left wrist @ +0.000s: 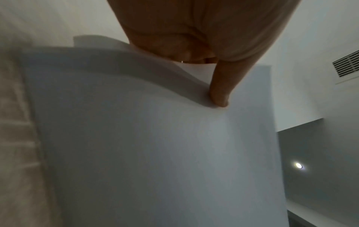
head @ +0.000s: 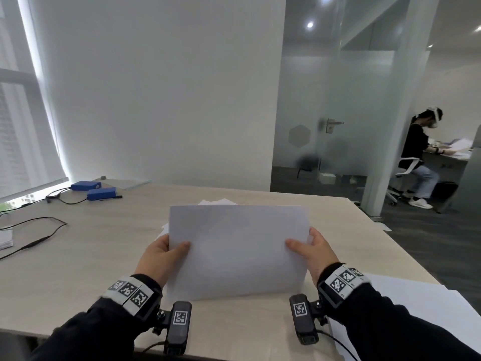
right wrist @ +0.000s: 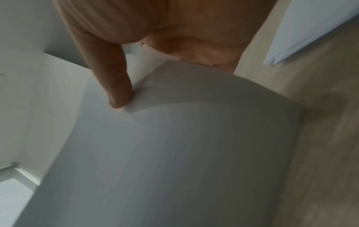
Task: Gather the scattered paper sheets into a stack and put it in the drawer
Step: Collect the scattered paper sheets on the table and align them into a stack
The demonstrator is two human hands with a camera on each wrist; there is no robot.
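Light wood tabletop [head: 78,256]: 2 blue boxes [head: 101,193] w/ black cables [head: 39,230] nr far-left corner; loose white sheets [head: 218,201] mid, twd far edge; more white paper [head: 416,303] at near-right corner.

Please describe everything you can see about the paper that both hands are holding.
The held paper is plain white, blank, apparently a few sheets, stood nearly upright above the table. The left hand and right hand pinch its side edges, thumbs in front. Its sides bow slightly. Whether its bottom edge touches the table is unclear.
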